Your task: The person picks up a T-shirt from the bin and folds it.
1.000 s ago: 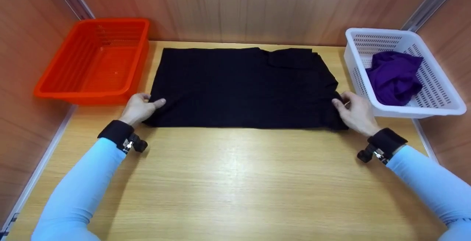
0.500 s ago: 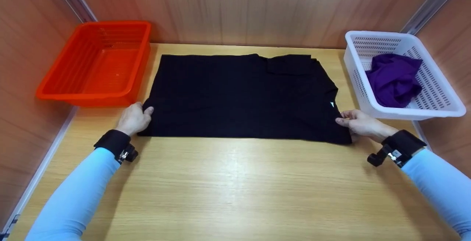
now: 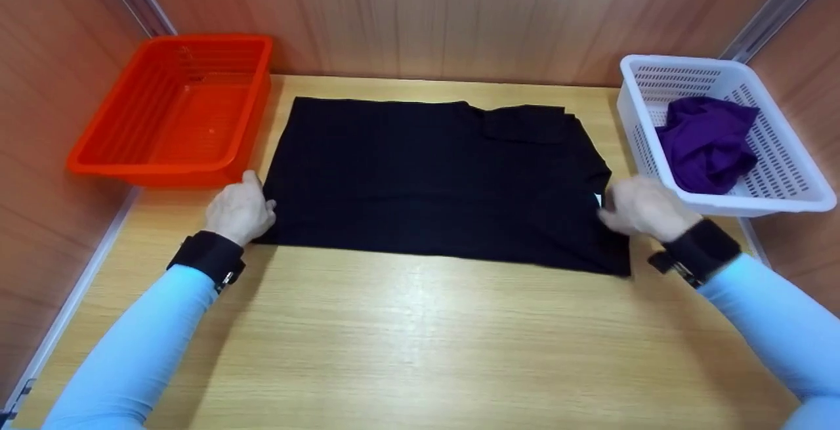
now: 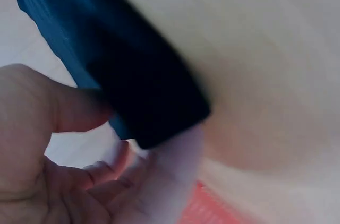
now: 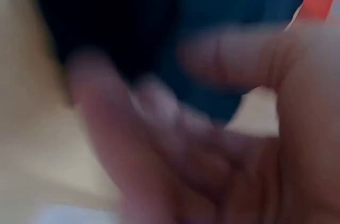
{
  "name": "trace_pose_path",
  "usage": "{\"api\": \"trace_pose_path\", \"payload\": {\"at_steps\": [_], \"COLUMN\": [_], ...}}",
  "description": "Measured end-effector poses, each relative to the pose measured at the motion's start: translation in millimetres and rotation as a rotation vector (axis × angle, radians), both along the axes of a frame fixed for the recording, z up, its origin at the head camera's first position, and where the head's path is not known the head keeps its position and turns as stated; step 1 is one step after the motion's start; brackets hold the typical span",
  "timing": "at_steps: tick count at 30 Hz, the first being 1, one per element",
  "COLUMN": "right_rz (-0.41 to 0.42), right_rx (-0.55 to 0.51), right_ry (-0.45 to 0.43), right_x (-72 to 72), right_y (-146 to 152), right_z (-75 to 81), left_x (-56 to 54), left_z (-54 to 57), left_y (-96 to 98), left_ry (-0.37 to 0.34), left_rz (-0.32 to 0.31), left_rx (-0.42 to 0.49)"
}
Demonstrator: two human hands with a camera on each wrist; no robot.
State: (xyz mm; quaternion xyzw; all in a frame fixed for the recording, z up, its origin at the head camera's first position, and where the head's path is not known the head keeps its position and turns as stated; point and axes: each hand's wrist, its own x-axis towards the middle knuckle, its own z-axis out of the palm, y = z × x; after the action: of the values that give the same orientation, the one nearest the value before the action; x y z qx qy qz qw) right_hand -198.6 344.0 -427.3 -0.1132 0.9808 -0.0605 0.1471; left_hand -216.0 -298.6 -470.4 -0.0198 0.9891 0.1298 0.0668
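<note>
A black T-shirt point(image 3: 420, 174) lies spread sideways on the table, its hem to the left and its collar with a pale label to the right. One sleeve is folded inward near the back. At the hem's front corner, the left hand point(image 3: 240, 212) has its thumb on the cloth; the left wrist view shows its fingers point(image 4: 164, 181) loosely extended beneath the edge. By the collar is the right hand point(image 3: 646, 210), blurred. In the right wrist view its thumb point(image 5: 234, 57) and fingers stand apart, with the dark cloth behind them.
An orange basket point(image 3: 174, 169) stands at the back left. At the back right, a white perforated basket point(image 3: 761, 203) contains a crumpled purple cloth point(image 3: 707, 144). Wood-grain panels point(image 3: 446, 16) enclose the table point(image 3: 420, 338) at the back and both sides.
The shirt's front edge has been drawn toward the person, most at the right corner, and the collar label has come into view. Both hands have loosened; the right has shifted slightly back.
</note>
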Motion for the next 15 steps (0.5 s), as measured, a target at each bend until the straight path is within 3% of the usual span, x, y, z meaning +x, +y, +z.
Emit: {"api": "trace_pose_path", "payload": {"at_steps": [3,5,10,13,15], "right_rz": [0.053,0.086,0.076,0.045,0.035], "right_rx": [-0.035,-0.084,-0.082,-0.062,-0.067], "right_ry": [0.222,0.266,0.09,0.036,0.071], "right_x": [-25.9,-50.1,-99.7,-110.4,-112.0], "right_y": [-28.7,-49.1,-89.1,-100.7,-104.2], "right_z": [5.2,0.6,-24.1,-34.2,-36.5], "left_x": [-11.1,-19.1,-33.1,-36.9,-39.3], "left_z": [4.0,4.4,-3.2,-8.1,-9.4], "left_y": [1.7,1.5,1.4,2.3,3.0], "left_ry": [-0.008,-0.007,-0.011,0.008,0.04], "left_rz": [0.015,0.023,0.0,-0.028,-0.039], "left_rx": [-0.029,-0.044,-0.05,-0.041,-0.032]}}
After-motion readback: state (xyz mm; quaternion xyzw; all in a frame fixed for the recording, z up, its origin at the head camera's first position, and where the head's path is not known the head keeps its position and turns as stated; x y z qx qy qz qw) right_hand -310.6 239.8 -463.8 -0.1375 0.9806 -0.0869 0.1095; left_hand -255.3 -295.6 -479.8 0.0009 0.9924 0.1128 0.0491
